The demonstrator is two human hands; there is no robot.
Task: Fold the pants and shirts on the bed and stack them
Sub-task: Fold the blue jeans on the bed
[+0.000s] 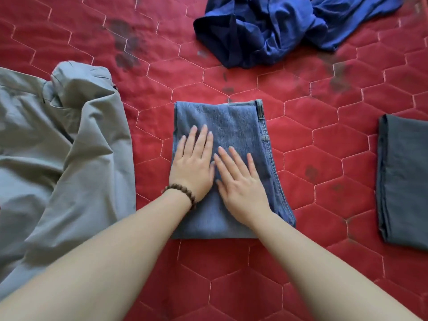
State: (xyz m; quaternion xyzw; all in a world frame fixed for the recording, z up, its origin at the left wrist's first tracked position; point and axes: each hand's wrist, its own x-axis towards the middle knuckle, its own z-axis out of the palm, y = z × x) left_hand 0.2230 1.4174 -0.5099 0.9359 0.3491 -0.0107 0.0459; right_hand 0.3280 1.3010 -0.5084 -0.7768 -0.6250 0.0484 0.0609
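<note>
Hands, left [193,165] and right [240,181], flat and open on folded jeans [234,126], gripping nothing. Risk: thick denim springing open once lifted for stacking.

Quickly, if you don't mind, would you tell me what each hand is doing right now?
Left hand: open, flat on the folded jeans, holding nothing.
Right hand: open, flat on the same jeans, holding nothing.

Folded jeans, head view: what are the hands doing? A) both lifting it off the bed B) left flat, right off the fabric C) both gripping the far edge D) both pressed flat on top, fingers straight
D: the left hand and right hand lie side by side, palms down with straight fingers, on the folded jeans, which lie flat on the red quilt.
</note>
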